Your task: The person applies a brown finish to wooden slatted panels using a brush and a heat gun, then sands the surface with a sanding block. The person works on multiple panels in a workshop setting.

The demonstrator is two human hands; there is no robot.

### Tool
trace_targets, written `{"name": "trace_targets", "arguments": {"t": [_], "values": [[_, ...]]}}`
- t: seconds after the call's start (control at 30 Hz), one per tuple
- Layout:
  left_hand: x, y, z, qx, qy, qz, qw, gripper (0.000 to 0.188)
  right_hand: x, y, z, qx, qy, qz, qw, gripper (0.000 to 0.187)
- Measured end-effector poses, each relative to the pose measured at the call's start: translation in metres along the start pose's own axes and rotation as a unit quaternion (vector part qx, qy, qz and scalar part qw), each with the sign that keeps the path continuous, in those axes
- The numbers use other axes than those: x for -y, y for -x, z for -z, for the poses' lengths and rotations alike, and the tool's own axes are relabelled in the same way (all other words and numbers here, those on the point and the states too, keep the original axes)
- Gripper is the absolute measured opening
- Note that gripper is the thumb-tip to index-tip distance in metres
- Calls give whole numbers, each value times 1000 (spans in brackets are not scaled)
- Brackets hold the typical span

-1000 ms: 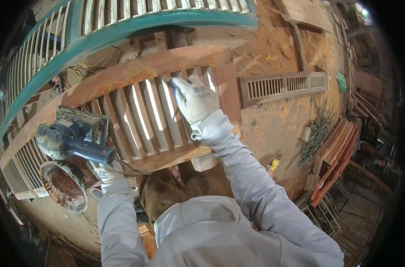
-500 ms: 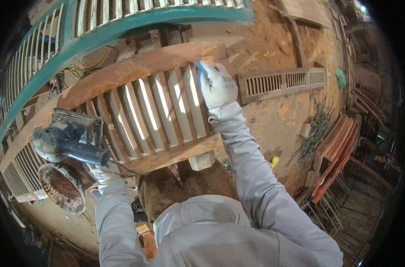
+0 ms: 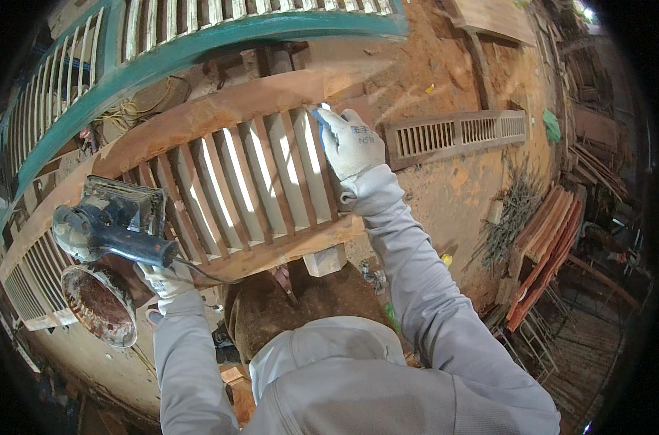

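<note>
A brown slatted wooden panel [image 3: 221,119], curved by the lens, lies in front of me. My right hand [image 3: 351,141], in a white glove with blue at the finger edge, is at the panel's right end beside the last slat. Its fingers are pressed together, and anything under them is hidden. A dark electric sander [image 3: 119,225] rests on the panel's left part, its handle toward me. My gloved left hand [image 3: 168,281] is by the panel's near edge, just below that handle; its fingers are mostly hidden.
A teal-framed slatted panel [image 3: 221,45] stands beyond. Right of my hand lies a smaller slatted panel [image 3: 456,136]. A rusty round basin [image 3: 101,304] is at the left. A wooden block [image 3: 324,261] supports the near edge; stacked reddish boards [image 3: 550,254] lie at right.
My right hand has shifted slightly toward me, with its back turned more into view. My left hand and the sander look almost unmoved.
</note>
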State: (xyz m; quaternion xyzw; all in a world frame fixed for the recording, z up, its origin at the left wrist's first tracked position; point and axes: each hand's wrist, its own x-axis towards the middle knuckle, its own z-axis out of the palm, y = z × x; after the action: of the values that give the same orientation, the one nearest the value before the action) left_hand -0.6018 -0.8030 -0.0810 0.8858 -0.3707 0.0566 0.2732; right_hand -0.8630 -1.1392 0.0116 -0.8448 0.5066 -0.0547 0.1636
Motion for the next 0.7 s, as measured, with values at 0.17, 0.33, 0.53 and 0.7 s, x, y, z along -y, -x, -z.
{"name": "trace_targets", "arguments": {"t": [0.17,0.33,0.53,0.7], "values": [[17,5,-10,-16,0,-41,999,34,-42,40,10,-84,-308,-57,946,29],[14,-6,-6,-17,-28,-90,995,36,-73,130,34,-47,-500,-294,813,29],[9,-10,1,-3,-86,-63,994,38,-62,206,29,0,-487,-307,817,29],[1,-12,6,23,-124,-53,991,41,-51,212,21,47,-423,-243,872,30]]}}
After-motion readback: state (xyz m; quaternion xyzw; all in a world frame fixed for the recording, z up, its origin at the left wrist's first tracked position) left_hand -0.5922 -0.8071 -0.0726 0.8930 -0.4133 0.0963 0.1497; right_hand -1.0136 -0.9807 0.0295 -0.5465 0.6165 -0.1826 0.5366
